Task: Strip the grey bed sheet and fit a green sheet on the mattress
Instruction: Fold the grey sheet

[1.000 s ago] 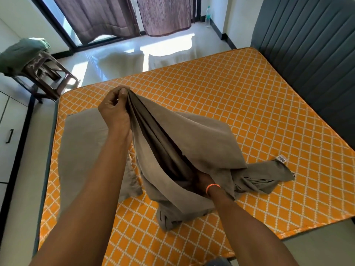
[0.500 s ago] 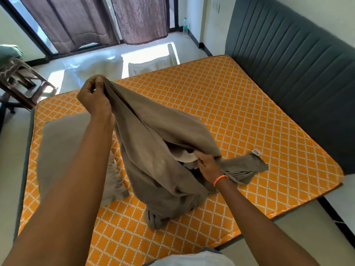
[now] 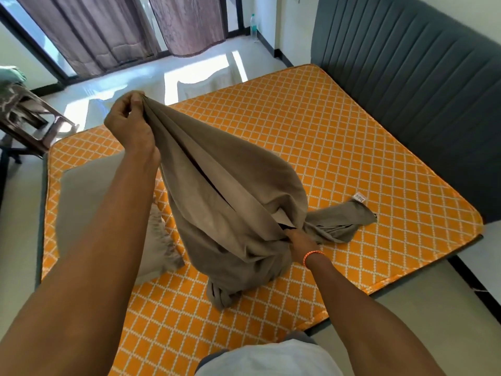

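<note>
Stripping looks done: the mattress (image 3: pixel 311 147) lies bare. Our left hand (image 3: pixel 130 123) pinches the grey bed sheet (image 3: pixel 230 202) aloft; our right hand (image 3: pixel 298 238) grips its lower folds. Fitting remains; green cloth (image 3: pixel 12 74) waits on the stool (image 3: pixel 29 115).

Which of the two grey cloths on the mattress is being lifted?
The bunched grey sheet in the middle, held up by the left hand and right hand. The other grey cloth lies flat at the left.
</note>
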`<state>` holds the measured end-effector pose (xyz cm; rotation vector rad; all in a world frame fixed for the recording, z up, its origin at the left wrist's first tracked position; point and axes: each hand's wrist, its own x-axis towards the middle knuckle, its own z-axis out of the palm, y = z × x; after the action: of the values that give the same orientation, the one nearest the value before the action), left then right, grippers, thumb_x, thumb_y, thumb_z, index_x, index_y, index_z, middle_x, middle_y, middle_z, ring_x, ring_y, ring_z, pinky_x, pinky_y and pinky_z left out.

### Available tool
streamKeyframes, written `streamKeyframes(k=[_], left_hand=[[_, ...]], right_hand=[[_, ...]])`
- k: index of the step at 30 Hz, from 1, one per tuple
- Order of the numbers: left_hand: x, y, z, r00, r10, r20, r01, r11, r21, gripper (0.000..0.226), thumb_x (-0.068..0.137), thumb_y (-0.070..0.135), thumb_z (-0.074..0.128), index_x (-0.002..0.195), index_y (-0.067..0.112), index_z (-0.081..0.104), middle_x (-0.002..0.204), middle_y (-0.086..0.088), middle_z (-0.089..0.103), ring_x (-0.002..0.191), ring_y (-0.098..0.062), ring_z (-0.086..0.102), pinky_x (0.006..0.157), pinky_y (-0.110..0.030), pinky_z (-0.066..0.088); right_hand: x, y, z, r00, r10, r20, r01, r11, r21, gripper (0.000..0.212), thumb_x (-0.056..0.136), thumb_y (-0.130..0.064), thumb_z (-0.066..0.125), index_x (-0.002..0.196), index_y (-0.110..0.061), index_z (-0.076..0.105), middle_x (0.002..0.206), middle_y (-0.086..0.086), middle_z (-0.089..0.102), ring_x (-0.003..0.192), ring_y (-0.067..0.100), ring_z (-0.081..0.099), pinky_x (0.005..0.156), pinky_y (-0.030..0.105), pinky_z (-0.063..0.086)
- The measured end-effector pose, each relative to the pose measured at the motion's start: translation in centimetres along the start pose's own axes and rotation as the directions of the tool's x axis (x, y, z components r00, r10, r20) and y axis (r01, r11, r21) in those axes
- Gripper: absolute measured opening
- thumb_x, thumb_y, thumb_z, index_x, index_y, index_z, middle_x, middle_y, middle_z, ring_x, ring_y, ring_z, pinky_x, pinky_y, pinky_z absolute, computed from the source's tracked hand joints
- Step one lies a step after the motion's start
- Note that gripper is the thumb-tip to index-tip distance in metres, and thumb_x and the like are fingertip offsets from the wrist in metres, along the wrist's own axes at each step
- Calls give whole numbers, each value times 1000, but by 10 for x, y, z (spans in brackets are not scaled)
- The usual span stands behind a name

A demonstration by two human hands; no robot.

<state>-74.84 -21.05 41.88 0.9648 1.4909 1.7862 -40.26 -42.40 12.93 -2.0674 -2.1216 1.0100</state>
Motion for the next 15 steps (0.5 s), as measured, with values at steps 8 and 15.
streamKeyframes(k=[8, 15], left_hand=[[-2, -9, -15, 999, 19, -31, -18, 998, 53, 15, 96, 15, 69, 88, 19, 81, 88, 2, 74, 82, -10, 64, 80, -24, 54], [-5, -31, -18, 998, -11, -69, 16, 997, 79, 14, 97, 12, 68, 90, 14, 80, 87, 1, 73, 82, -10, 65, 81, -25, 56]], right_hand=[[12, 21, 27, 987, -28, 159, 62, 975, -214, 82, 90, 1, 62, 160, -22, 26, 154, 12, 40, 133, 39, 48, 97, 50, 52], [10, 28, 41, 987, -160, -9, 153, 960, -235, 72, 84, 6, 70, 148, -14, 45, 148, 14, 43, 128, 39, 51, 93, 46, 54]])
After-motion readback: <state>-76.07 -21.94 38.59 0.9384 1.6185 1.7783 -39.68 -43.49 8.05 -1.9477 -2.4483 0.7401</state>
